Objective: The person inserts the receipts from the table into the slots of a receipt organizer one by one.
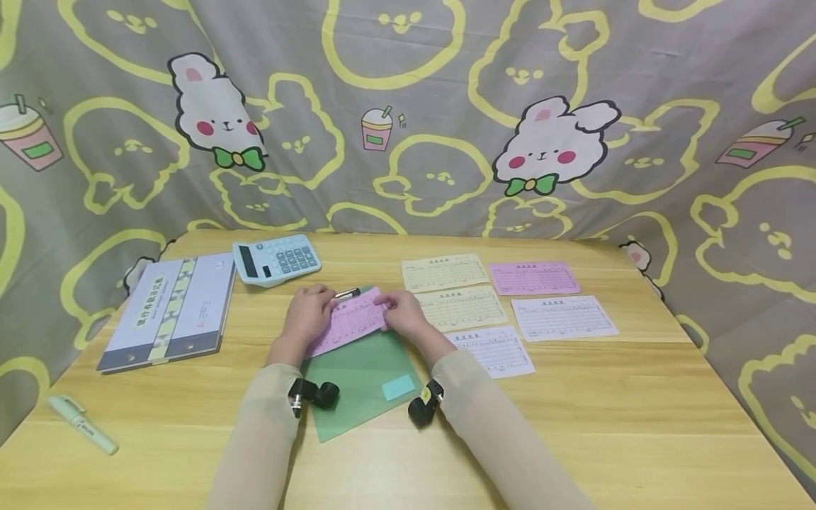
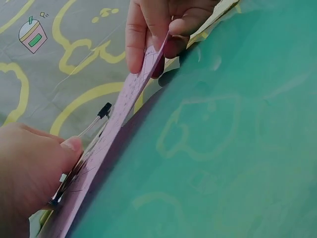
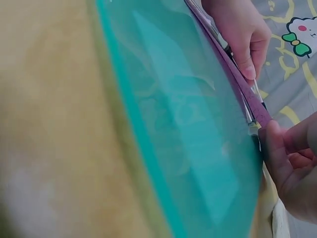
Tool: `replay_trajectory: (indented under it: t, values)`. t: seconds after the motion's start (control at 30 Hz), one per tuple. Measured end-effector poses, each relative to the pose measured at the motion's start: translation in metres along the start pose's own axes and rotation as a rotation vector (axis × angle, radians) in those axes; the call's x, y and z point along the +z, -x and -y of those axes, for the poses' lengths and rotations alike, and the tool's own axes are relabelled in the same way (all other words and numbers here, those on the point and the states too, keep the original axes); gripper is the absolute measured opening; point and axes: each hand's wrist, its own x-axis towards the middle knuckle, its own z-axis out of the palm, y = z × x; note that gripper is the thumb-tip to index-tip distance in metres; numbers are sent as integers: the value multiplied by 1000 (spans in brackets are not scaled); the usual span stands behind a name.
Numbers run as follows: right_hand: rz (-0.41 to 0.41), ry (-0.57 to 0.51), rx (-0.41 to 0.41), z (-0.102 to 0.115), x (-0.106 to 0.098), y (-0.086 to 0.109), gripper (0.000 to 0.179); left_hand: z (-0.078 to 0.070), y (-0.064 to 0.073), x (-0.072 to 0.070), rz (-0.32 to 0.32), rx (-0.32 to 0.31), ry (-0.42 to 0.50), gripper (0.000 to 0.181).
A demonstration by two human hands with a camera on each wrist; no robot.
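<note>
With my left hand (image 1: 309,314) seemingly pinching the clip (image 1: 348,293) and my right hand (image 1: 406,314) pinching the slip (image 1: 347,324) at the board (image 1: 363,386)'s far edge, I'd best square the slip to that edge before easing the clip down.

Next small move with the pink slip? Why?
Probably have the right hand lower its corner of the pink slip onto the green board: the left wrist view shows that corner pinched and raised off it, while the left hand grips the clip. Whether the slip's edge sits under the clip is unclear.
</note>
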Motion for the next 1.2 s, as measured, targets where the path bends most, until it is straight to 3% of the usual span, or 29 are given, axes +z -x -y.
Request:
replay_trajectory:
  t: [0.2, 0.43, 0.6, 0.93, 1.2]
  values:
    - [-13, 42, -1, 4, 2, -5, 38, 0, 1, 0, -6, -5, 21, 28]
    - [-43, 189, -24, 5, 4, -10, 35, -1, 2, 1, -11, 3, 23, 30]
    - [-49, 211, -31, 5, 5, -12, 37, -1, 3, 1, -8, -6, 32, 31]
    - [-29, 211, -52, 4, 4, -12, 35, 1, 5, 1, -11, -12, 61, 34]
    - [107, 85, -90, 9, -14, 3, 37, 0, 5, 1, -10, -55, 84, 35]
